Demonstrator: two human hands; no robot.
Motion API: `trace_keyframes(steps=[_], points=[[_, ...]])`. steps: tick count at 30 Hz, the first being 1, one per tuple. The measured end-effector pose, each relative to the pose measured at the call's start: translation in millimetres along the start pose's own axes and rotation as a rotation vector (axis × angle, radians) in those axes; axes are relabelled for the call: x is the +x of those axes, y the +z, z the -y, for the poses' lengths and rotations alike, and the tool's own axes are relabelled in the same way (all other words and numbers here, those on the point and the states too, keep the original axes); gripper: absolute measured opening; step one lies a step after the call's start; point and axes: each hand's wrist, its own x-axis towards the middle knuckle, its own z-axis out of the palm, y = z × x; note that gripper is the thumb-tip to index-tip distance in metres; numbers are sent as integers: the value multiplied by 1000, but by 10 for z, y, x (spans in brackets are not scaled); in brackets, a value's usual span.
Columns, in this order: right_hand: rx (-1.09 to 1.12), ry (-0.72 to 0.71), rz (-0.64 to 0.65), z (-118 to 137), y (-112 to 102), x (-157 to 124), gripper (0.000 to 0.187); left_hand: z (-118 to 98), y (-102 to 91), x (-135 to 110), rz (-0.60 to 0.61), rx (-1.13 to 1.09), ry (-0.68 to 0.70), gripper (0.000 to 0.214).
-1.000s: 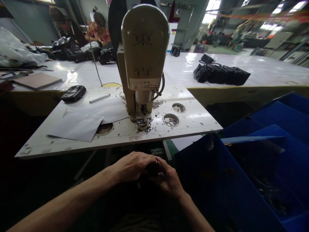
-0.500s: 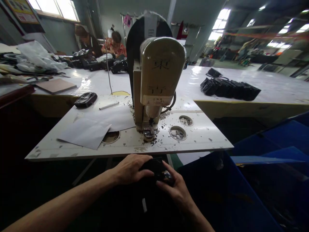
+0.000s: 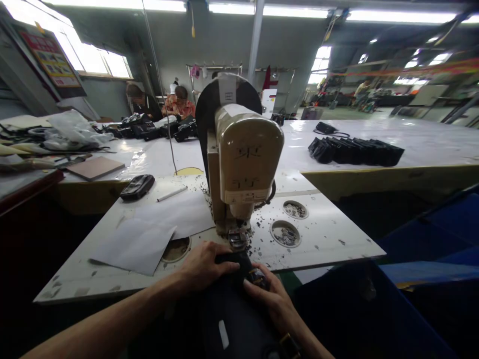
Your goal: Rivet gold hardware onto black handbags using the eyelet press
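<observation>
At the front edge of the white machine table (image 3: 322,244), the person's two hands hold a black leather-like bag piece (image 3: 232,299) below the beige industrial machine (image 3: 249,154); the left hand (image 3: 200,267) has its grip closed on the piece's left side, thumb lying across the top; the right hand (image 3: 271,294) grips the right side, its thumb and fingers about a shiny metal buckle (image 3: 259,278); the far end of the piece lies just before the machine's small metal post (image 3: 238,239), though whether the two touch cannot be told; a narrow white tag (image 3: 223,334) shows on the near part of the piece, and gold-coloured hardware (image 3: 290,345) lies by the right forearm; dark scraps are scattered about the post, and more fill two round holes to its right, the nearer hole (image 3: 285,234) being the larger; to the left, white paper sheets (image 3: 134,244) partly cover another round opening (image 3: 176,249), with a white pen (image 3: 172,194) and a black zipped pouch (image 3: 137,187) beyond them; on the long white table (image 3: 422,142) behind, a row of black bags (image 3: 354,151) stands at the right; two co-workers sit at the far left behind dark bags (image 3: 145,128); blue bins (image 3: 430,271) stand at the lower right.
</observation>
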Motion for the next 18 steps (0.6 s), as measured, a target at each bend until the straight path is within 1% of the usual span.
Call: trace_keyframes(steps=[4,7,13,16,18], points=[[21,27,-35,49,107,200,52,88,-180,140,12,2,-34,32],[47,65,-68,81,147,288,51,119,-266,265,64,8,-82,34],[-45,61,-85,65,64,415,44,130,-315,498,116,22,-126,36],[-91,61,-97,39,27,467,41,156,-324,577,148,31,-117,37],[-85,64,-107,32,30,486,41,177,-334,616,157,31,-104,37]])
